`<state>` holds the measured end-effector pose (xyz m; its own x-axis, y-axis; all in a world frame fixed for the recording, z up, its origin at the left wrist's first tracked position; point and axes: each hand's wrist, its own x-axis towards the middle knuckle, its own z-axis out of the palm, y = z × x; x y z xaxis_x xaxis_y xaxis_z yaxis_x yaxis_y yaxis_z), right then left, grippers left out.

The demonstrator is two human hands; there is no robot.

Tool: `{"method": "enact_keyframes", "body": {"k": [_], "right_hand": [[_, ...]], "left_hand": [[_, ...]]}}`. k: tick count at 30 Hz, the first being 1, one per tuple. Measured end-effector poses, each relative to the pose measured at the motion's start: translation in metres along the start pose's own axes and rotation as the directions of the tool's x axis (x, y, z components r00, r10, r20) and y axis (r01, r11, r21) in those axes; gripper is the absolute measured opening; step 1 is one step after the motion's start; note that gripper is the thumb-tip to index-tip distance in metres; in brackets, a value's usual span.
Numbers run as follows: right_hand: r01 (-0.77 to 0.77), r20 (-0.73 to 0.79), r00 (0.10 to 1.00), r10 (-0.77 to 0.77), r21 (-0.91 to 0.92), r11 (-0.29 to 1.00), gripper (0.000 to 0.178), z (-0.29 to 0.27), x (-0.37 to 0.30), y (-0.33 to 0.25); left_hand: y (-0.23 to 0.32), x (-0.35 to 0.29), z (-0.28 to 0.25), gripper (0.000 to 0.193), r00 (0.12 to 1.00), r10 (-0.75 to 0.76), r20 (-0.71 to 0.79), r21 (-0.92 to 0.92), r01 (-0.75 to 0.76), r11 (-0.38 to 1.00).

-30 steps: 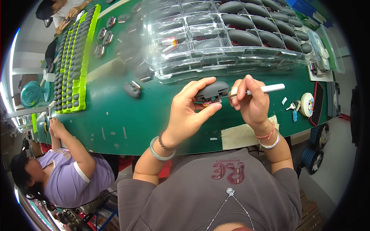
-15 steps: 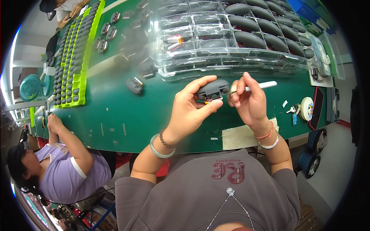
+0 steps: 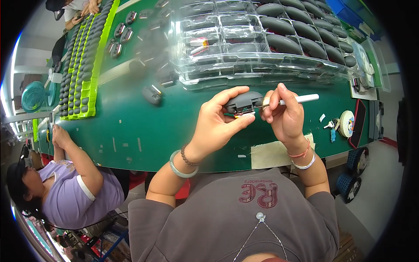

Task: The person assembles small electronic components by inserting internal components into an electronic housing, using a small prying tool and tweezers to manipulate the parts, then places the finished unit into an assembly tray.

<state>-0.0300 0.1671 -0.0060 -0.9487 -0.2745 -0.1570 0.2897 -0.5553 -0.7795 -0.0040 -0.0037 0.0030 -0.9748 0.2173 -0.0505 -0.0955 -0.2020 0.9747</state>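
Note:
My left hand [image 3: 218,118] is closed around a dark grey rounded plastic housing [image 3: 242,101], thumb below and fingers over the top. The housing's open side faces right and shows small inner parts, with yellow and white bits at its lower edge. In my right hand [image 3: 283,113] I grip a slim white-handled tool [image 3: 309,98] between thumb and fingers. Its thin dark shaft reaches left to the housing's open side; whether the tip touches inside is too small to tell. A similar grey housing [image 3: 152,94] lies alone on the table to the left.
Stacked clear plastic trays [image 3: 244,65] with grey housings stand ahead on the green table [image 3: 131,144]. A lime-green rack [image 3: 91,100] of grey pieces is at left, near a co-worker in a purple shirt [image 3: 83,192]. Keys [image 3: 330,125] and a round white item [image 3: 347,123] lie right.
Both hands, the housing and the tool have shifted very slightly right. The white handle has tilted a little. My grip on both things stays the same.

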Motion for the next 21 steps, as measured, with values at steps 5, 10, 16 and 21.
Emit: {"method": "enact_keyframes", "body": {"k": [5,10,16,21], "right_hand": [[0.045,-0.005,0.999,-0.045,-0.060,0.997,0.041,0.003,-0.001,0.000],[-0.073,0.006,0.997,0.073,0.088,0.993,0.041,0.000,0.001,0.000],[-0.075,-0.072,0.994,0.083,0.097,0.992,0.040,0.006,0.000,0.004],[0.044,-0.065,0.997,-0.039,0.082,0.996,0.043,0.001,-0.001,-0.005]], "left_hand": [[-0.003,0.000,0.001,0.046,0.999,0.030,-0.024,0.006,-0.030,1.000],[-0.002,-0.001,0.000,0.048,1.000,0.016,-0.015,0.005,-0.016,1.000],[0.000,-0.008,-0.010,0.044,0.999,0.004,-0.032,0.067,-0.002,0.998],[0.064,-0.020,-0.069,0.043,0.988,0.041,0.148,0.555,-0.117,0.824]]}}
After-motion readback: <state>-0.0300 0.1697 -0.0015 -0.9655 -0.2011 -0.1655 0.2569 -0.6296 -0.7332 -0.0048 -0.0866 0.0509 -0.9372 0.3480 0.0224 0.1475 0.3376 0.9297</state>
